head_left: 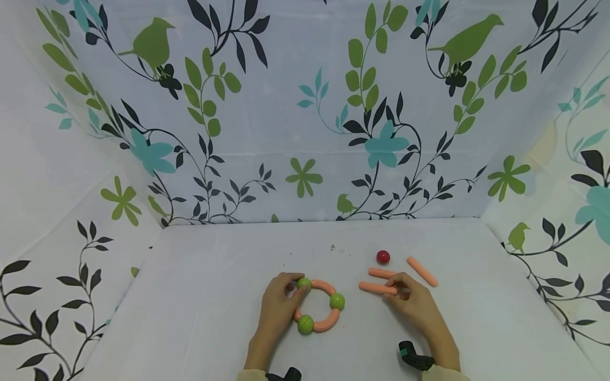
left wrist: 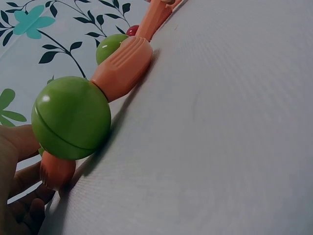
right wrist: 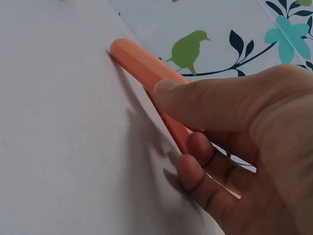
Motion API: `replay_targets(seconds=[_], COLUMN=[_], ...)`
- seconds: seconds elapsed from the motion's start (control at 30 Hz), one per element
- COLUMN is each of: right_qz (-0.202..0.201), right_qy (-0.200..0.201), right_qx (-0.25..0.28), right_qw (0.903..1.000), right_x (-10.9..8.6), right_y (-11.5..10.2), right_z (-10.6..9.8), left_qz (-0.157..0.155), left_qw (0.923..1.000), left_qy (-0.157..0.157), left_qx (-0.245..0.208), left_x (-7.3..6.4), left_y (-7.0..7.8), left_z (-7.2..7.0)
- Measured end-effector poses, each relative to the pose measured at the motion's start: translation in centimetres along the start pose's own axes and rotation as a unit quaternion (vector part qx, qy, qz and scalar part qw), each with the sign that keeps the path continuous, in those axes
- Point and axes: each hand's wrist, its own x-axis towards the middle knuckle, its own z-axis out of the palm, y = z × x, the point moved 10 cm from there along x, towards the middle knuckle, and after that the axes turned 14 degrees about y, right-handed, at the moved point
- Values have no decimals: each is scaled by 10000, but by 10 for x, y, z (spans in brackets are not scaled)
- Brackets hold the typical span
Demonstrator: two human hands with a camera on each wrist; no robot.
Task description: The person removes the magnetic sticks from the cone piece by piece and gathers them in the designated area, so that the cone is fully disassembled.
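A ring of orange curved pieces joined by green balls lies flat on the white surface. My left hand grips its left side, with the thumb and fingers about the upper-left green ball. In the left wrist view, another green ball and a ridged orange curved piece stand out close to the camera. My right hand pinches one straight orange stick between thumb and fingers. Just behind it lies a second orange stick, partly hidden by the fingers.
A red ball sits behind the sticks, and a third orange stick lies slanted to its right. Patterned cloth with leaves and birds rises at the back and sides of the white table.
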Motion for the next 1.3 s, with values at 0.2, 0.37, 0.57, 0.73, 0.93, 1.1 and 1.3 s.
replay_targets(seconds=[0.2,0.37,0.57,0.73,0.93,1.1,1.3], right_qz=[-53,-278,-446,-447,-275,-338,-426], right_qy=[61,124,300,436,322,286,401], right_qx=[-221,-396,-617,-633,-686,-698,-723], right_qw=[9997,9988,9966,9960,9967,9966,9957], right_x=[0,0,1,3,2,3,5], right_y=[2,1,2,3,4,-1,-6], right_z=[-7,-9,-10,-12,-14,-15,-19], left_qz=[-45,8,22,37,30,57,142], left_qw=[10000,10000,10000,9999,9999,9998,9996], left_qy=[-50,-27,-14,12,-82,-163,-237], left_qx=[-26,22,96,122,52,71,50], left_x=[-1,-2,-3,-2,-2,-1,-1], left_y=[0,0,0,0,1,1,2], left_z=[1,1,0,0,2,4,6])
